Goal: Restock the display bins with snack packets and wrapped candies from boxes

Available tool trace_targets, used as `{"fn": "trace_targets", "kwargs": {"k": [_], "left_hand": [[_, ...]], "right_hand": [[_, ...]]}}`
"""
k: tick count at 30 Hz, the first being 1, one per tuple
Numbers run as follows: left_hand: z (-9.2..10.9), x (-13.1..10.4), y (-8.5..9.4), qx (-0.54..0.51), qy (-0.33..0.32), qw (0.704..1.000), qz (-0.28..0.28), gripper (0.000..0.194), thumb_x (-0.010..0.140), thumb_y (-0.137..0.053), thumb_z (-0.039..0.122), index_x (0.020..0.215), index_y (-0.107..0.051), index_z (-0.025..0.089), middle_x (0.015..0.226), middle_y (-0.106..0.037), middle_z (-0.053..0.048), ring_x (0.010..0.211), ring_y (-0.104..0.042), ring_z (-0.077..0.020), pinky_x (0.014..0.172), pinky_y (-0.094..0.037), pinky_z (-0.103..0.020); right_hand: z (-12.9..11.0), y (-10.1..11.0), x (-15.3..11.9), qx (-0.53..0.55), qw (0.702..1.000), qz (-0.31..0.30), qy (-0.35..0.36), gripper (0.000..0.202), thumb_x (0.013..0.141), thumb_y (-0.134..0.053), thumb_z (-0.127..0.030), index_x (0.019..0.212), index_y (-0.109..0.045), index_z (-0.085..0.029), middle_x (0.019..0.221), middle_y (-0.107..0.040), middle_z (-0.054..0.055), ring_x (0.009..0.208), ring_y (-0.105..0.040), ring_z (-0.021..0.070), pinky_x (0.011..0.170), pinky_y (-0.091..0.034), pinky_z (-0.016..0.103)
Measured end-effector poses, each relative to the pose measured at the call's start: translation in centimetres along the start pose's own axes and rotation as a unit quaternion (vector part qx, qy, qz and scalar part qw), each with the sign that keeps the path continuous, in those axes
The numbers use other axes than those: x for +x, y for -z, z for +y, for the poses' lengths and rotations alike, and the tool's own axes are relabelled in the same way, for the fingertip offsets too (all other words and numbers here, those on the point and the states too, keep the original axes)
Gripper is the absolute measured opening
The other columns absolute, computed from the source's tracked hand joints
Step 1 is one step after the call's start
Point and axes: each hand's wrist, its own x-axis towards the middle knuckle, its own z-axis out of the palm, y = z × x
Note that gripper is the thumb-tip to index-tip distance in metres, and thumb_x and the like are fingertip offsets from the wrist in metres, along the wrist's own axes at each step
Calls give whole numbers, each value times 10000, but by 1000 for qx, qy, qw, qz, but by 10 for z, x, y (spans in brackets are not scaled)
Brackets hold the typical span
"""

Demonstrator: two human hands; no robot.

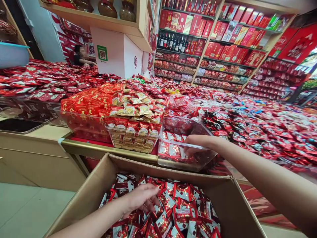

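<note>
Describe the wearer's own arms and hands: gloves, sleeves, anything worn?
The left hand and right hand are ungloved. Left forearm and right forearm are bare; no sleeve shows clearly. No watch or bracelet visible. Right fingertips are too unclear for detail.

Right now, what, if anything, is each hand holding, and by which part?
The left hand is over wrapped packets, with no hold visible. The right hand is inside the clear bin; whether it holds anything cannot be told.

I can't tell if my right grip (200, 141) holds anything in the bin (173, 163); the bottom edge crops the box (230, 200), the left edge the tub (12, 56).
</note>
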Motion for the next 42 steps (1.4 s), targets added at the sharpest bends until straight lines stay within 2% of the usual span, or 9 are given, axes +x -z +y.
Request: {"fn": "trace_targets", "kwargs": {"k": [3,7,12,19,25,30,35,39,42], "left_hand": [[-14,1,0,218,-18,975,34,299,670,-465,416,825,-556,177,761,-614,-41,646,-550,-164,561,-365,-256],[-31,-7,0,436,-15,899,26,316,595,-515,399,842,-612,227,803,-620,-65,709,-554,-249,559,-375,-313],[-44,-11,-1,526,-26,850,-13,391,519,-566,348,891,-607,232,876,-609,-104,734,-560,-304,550,-396,-352],[-62,2,-1,465,-119,877,26,243,675,-452,375,784,-648,282,780,-638,-29,721,-550,-212,622,-380,-283],[-64,8,-2,472,-126,872,43,190,633,-529,285,764,-664,311,701,-662,-1,690,-564,-216,592,-378,-271],[-30,0,-2,464,-187,865,33,203,696,-470,274,792,-649,264,776,-641,-24,731,-547,-189,652,-380,-261],[15,-11,-5,371,-236,887,141,187,745,-434,301,757,-598,211,775,-590,-23,749,-514,-165,680,-364,-245],[29,-14,-1,239,-273,907,213,179,735,-464,333,737,-570,190,761,-577,-19,735,-503,-160,683,-367,-238],[28,-14,3,148,-265,926,225,200,721,-488,351,774,-557,171,724,-577,-12,679,-502,-148,642,-383,-234]], "right_hand": [[2,0,1,6,1000,-9,26,264,573,-584,-339,753,-653,-158,645,-614,14,578,-511,129,526,-364,204],[-2,1,-2,-11,1000,15,14,225,589,-563,-318,707,-649,-148,602,-598,18,554,-502,134,491,-348,213],[-7,4,-4,-6,996,86,-10,230,606,-557,-316,761,-629,-162,696,-617,36,637,-530,161,519,-354,224],[-8,5,-7,3,997,83,-3,257,608,-562,-357,764,-604,-157,709,-613,43,620,-524,159,493,-338,223],[-10,6,-9,-7,995,97,5,292,615,-560,-364,813,-607,-155,767,-620,51,666,-534,164,521,-351,220],[-8,5,-8,5,993,114,3,287,622,-562,-356,831,-614,-166,810,-628,51,714,-547,172,575,-373,221],[-3,3,-3,12,988,152,17,231,657,-524,-295,827,-619,-172,814,-631,45,723,-548,162,601,-379,218],[-4,9,-8,4,967,254,32,206,685,-492,-297,789,-617,-170,750,-623,35,670,-535,144,589,-372,221],[-19,11,-31,6,897,437,60,236,742,-426,-311,786,-597,-154,738,-599,50,673,-514,140,618,-370,236]]}}
